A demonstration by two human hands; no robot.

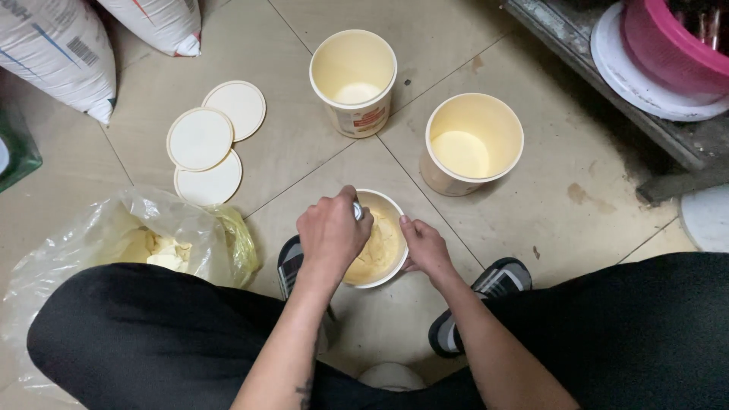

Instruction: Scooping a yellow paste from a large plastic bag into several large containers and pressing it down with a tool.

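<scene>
A small cream tub stands on the tiled floor between my feet, filled with yellow paste. My left hand is over the tub, closed around a metal utensil whose lower end is hidden in the paste. My right hand grips the tub's right rim. Two larger cream tubs stand beyond it, one at the back and one to the right; each holds a little pale yellow stuff at the bottom.
Three round cream lids lie overlapping on the floor at the left. A clear plastic bag with yellow lumps sits by my left knee. White sacks lean at the top left. A pink basket rests on a low shelf at the top right.
</scene>
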